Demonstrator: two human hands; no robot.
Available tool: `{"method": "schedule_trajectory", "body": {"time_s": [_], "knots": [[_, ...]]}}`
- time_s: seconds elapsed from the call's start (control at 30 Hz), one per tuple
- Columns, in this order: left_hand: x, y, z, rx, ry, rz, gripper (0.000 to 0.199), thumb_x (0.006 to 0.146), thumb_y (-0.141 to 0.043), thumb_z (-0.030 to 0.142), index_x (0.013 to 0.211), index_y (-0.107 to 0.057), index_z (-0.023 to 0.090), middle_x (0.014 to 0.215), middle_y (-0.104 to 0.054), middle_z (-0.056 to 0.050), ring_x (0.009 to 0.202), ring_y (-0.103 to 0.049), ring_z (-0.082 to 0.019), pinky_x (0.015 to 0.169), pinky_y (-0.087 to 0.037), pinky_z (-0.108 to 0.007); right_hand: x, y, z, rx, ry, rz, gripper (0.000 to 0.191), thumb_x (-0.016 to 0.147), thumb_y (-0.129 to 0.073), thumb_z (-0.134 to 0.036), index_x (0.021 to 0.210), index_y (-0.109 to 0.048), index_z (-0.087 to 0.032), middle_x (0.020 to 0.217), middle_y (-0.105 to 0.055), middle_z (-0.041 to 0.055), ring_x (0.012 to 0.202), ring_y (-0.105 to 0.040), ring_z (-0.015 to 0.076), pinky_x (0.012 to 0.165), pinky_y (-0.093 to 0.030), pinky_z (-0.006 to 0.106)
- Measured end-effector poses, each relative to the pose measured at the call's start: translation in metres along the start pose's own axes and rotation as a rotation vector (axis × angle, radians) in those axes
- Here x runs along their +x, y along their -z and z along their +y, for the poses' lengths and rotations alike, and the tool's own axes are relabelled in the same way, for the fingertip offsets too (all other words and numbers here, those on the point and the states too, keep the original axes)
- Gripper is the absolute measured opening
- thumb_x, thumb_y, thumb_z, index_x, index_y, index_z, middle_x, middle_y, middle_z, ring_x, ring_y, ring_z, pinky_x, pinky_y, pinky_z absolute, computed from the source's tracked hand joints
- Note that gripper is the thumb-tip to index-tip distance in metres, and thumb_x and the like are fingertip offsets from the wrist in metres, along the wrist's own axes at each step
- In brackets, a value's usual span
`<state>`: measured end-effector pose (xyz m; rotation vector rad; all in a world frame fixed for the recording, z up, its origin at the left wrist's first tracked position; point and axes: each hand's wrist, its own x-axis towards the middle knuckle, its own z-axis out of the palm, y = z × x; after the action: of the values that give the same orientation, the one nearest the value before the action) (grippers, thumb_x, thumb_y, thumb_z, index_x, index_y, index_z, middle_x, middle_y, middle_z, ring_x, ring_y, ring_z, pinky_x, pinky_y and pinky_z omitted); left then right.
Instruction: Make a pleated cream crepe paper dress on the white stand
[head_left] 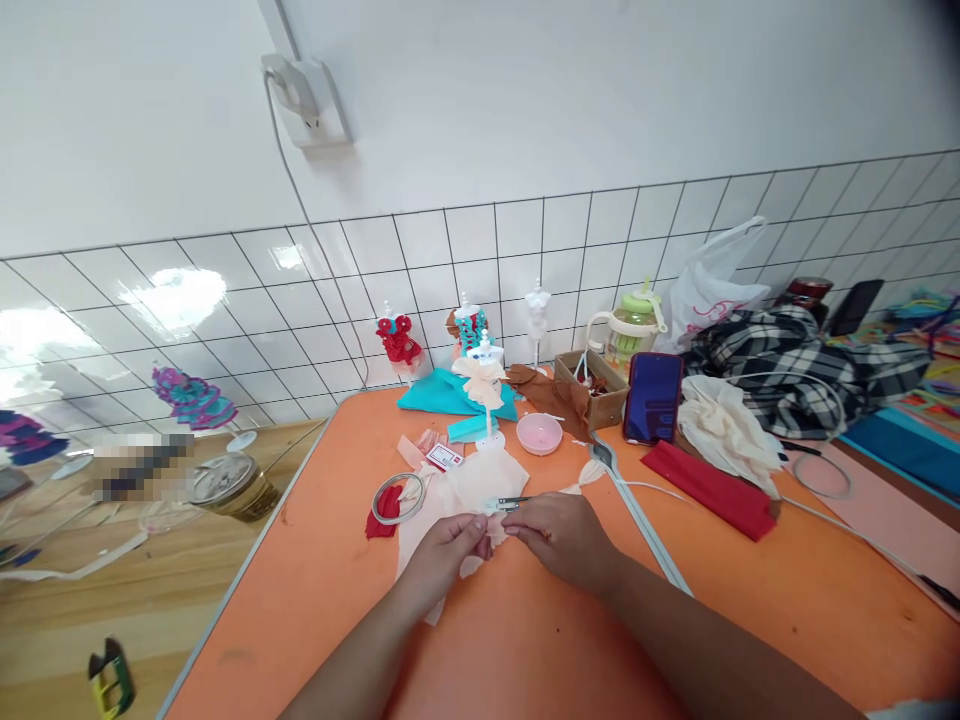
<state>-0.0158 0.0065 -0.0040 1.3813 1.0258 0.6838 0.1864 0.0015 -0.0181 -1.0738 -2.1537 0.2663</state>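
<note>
My left hand [452,548] is closed in a pinch on a small gathered piece of cream fabric [495,530]. Close beside it, my right hand [566,538] has its thumb and fingers pressed together at the edge of that piece; what they pinch is too small to make out. A pair of small thread snips [511,502] shows just beyond the right fingers, and I cannot tell whether it is touched or lying on the cloth. Sheer cream fabric [491,475] spreads under and behind the hands. Behind it stands a small white dress form [484,375] with a cream ruffle.
Left of the hands lie a metal wire ring [377,512] and red cloth [381,525]. Farther back are a pink dish [540,434], a cardboard box [606,405], a phone [651,398] and a green-lidded bottle [636,318]. Red fabric [712,490] lies to the right.
</note>
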Motion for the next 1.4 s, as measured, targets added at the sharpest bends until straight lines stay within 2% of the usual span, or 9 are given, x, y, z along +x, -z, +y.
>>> {"method": "schedule_trajectory", "body": {"time_s": [0.1,0.27,0.4,0.57,0.7,0.8,1.1,1.23,1.4], "knots": [[0.000,0.003,0.004,-0.018,0.044,0.034,0.041,0.085,-0.045,0.048,0.061,-0.054,0.016,0.065,-0.055,0.000,0.069,-0.050,-0.015,0.072,-0.038,-0.026,0.001,0.006,0.002,-0.033,0.002,0.047,0.024,0.090,-0.044,-0.027,0.087,-0.067,-0.023,0.077,-0.070,0.0025,0.069,-0.060,0.0145,0.062,-0.042,0.025],[0.001,0.005,0.002,-0.005,0.049,0.055,0.041,0.084,-0.046,0.049,0.062,-0.054,0.015,0.065,-0.055,-0.001,0.068,-0.049,-0.015,0.070,-0.038,-0.026,0.005,0.019,-0.006,-0.005,0.148,0.141,0.035,0.089,-0.045,-0.029,0.120,-0.053,-0.018,0.109,-0.065,0.0093,0.098,-0.058,0.0182,0.083,-0.044,0.031],[0.002,0.002,-0.003,-0.037,0.027,0.002,0.041,0.084,-0.045,0.049,0.060,-0.051,0.016,0.064,-0.054,-0.001,0.068,-0.049,-0.015,0.071,-0.039,-0.025,0.003,0.007,-0.009,-0.154,0.262,0.120,0.020,0.087,-0.052,-0.029,0.103,-0.062,-0.025,0.084,-0.069,0.0017,0.075,-0.059,0.0141,0.070,-0.042,0.028],[0.002,0.001,-0.002,0.013,0.007,-0.010,0.043,0.084,-0.042,0.050,0.059,-0.048,0.017,0.064,-0.053,-0.001,0.069,-0.050,-0.016,0.072,-0.040,-0.026,0.001,0.000,-0.002,-0.244,0.092,0.000,0.025,0.090,-0.045,-0.030,0.077,-0.065,-0.021,0.063,-0.064,0.0020,0.061,-0.054,0.0135,0.055,-0.035,0.025],[0.002,0.001,-0.002,0.137,0.001,0.062,0.045,0.085,-0.040,0.052,0.059,-0.049,0.017,0.064,-0.054,-0.001,0.067,-0.049,-0.016,0.069,-0.037,-0.026,0.005,0.012,-0.001,-0.121,-0.116,0.011,0.031,0.093,-0.035,-0.032,0.103,-0.063,-0.021,0.089,-0.068,0.0062,0.080,-0.059,0.0176,0.067,-0.042,0.029],[0.002,-0.002,-0.004,0.207,0.009,0.095,0.044,0.086,-0.039,0.052,0.062,-0.051,0.017,0.063,-0.052,0.001,0.063,-0.046,-0.015,0.065,-0.036,-0.025,0.006,0.013,-0.007,-0.013,-0.038,0.092,0.037,0.090,-0.043,-0.039,0.121,-0.053,-0.022,0.109,-0.064,0.0084,0.098,-0.055,0.0210,0.083,-0.042,0.035],[0.003,-0.014,-0.012,0.106,-0.051,0.021,0.045,0.087,-0.034,0.051,0.066,-0.055,0.017,0.068,-0.054,-0.002,0.071,-0.051,-0.017,0.070,-0.041,-0.027,0.003,-0.008,-0.021,0.040,-0.031,-0.079,0.021,0.091,-0.042,-0.022,0.099,-0.062,-0.025,0.082,-0.067,0.0006,0.078,-0.055,0.0154,0.073,-0.040,0.028],[-0.002,-0.016,-0.006,0.204,-0.059,0.005,0.044,0.089,-0.032,0.049,0.099,-0.062,0.018,0.071,-0.056,-0.001,0.075,-0.053,-0.017,0.076,-0.042,-0.029,0.008,0.009,-0.016,0.030,-0.117,-0.123,0.019,0.089,-0.046,-0.024,0.098,-0.063,-0.024,0.085,-0.068,0.0014,0.081,-0.056,0.0161,0.072,-0.040,0.028],[-0.007,-0.012,0.000,0.271,-0.042,0.054,0.059,0.089,-0.035,0.047,0.142,-0.023,0.022,0.080,-0.060,0.000,0.082,-0.055,-0.017,0.084,-0.040,-0.032,-0.004,0.052,0.036,0.013,-0.440,-0.144,0.018,0.081,-0.050,-0.023,0.091,-0.066,-0.025,0.082,-0.069,0.0005,0.076,-0.061,0.0154,0.065,-0.043,0.025]]}}
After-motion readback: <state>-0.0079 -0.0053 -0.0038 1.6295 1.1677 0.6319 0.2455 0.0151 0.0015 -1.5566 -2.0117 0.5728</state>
